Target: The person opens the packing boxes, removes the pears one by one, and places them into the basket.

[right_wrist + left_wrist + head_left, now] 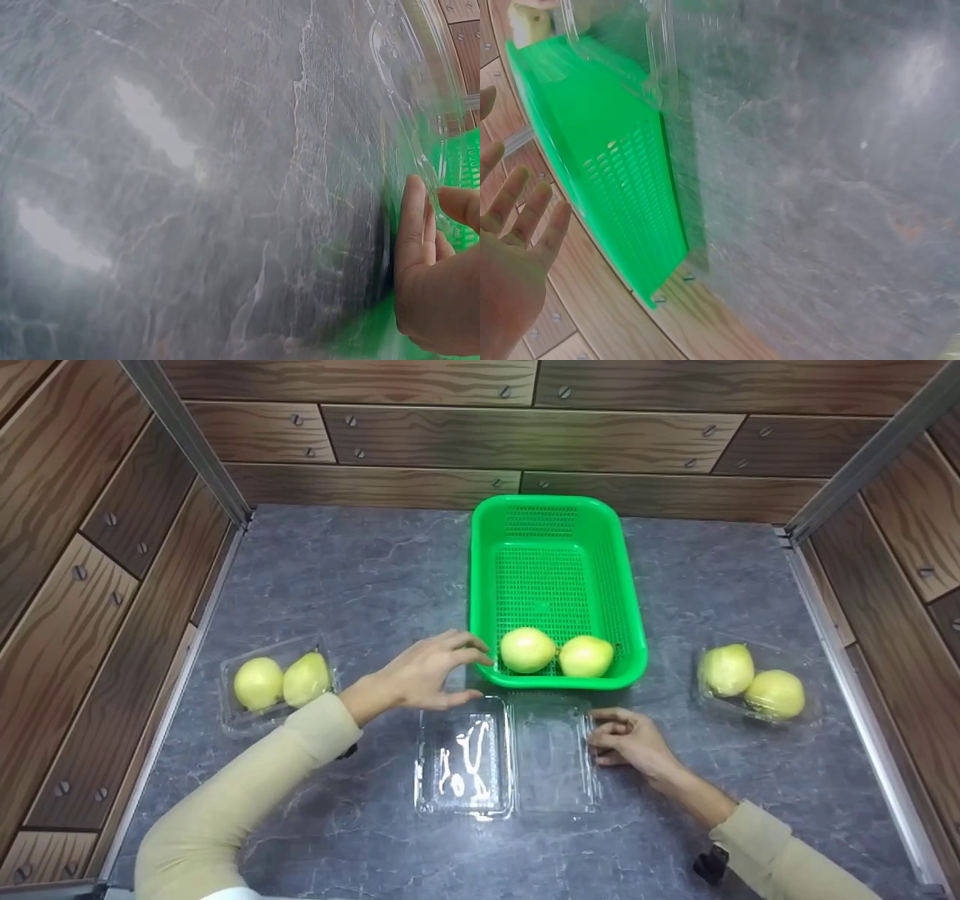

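Note:
An unfolded clear plastic clamshell container (466, 761) lies on the grey tabletop in the head view. My right hand (630, 746) pinches its right edge; in the right wrist view the thumb (459, 204) and fingers sit on either side of the plastic rim. Over the near left corner of the green basket (634, 607) hovers my left hand (439, 671), fingers spread and holding nothing. Two yellow-green pears, a left one (527, 650) and a right one (586, 656), lie at the basket's near end, just right of the left fingertips.
On the left stands a clear container with two pears (259, 684), partly behind the left sleeve. Another container with two pears (776, 694) stands on the right. Wood-patterned panels (450, 435) wall the table (345, 562) at the back and both sides.

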Available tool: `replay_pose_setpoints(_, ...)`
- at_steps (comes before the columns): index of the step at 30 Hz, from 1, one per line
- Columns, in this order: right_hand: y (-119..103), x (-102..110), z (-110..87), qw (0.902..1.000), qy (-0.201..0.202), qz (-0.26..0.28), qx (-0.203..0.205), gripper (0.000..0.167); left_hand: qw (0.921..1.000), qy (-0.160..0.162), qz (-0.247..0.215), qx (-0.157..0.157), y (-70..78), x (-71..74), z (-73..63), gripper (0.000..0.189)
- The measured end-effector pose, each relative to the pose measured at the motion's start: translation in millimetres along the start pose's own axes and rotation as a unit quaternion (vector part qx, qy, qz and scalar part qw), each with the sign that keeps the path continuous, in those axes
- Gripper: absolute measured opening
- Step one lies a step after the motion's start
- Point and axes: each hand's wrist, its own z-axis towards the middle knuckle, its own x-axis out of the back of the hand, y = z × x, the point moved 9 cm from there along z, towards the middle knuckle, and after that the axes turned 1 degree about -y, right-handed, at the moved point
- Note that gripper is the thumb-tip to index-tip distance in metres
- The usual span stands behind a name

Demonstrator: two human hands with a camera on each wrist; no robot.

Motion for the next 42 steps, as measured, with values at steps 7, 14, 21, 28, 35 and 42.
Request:
replay_pose_setpoints(7, 0, -6, -1.9, 1.0000, -0.008, 0.002, 0.004, 0.059, 0.9998, 0.001, 0.019, 0.007, -4.5, -6.2, -27.0, 0.048)
replay_pose_setpoints(14, -2, -15, -4.3, 0.9996, -0.026, 0.003, 0.009, 0.060, 0.9986, -0.028, 0.014, 0.042, -12.0, -21.2, -42.8, 0.051)
replay_pose_setpoints(21, -1, -23, -5.7, 0.9992, -0.032, 0.022, 0.011, 0.058, 0.9980, -0.047, 0.013, 0.039, -10.5, -37.4, -42.5, 0.052)
replay_pose_setpoints(28, -3, -31, -6.4, 0.9994, -0.027, 0.013, 0.016, 0.059, 0.9974, -0.062, 0.014, 0.034, -8.3, -49.3, -43.2, 0.056)
replay_pose_setpoints(35, -3, -38, -5.9, 0.9992, -0.030, 0.020, 0.017, 0.059, 0.9972, -0.063, 0.021, 0.034, -11.3, -54.4, -42.9, 0.055)
replay_pose_setpoints(42, -2, -43, -5.8, 0.9987, -0.037, 0.025, 0.024, 0.058, 0.9956, -0.074, 0.044, 0.040, -13.6, -56.1, -44.0, 0.050)
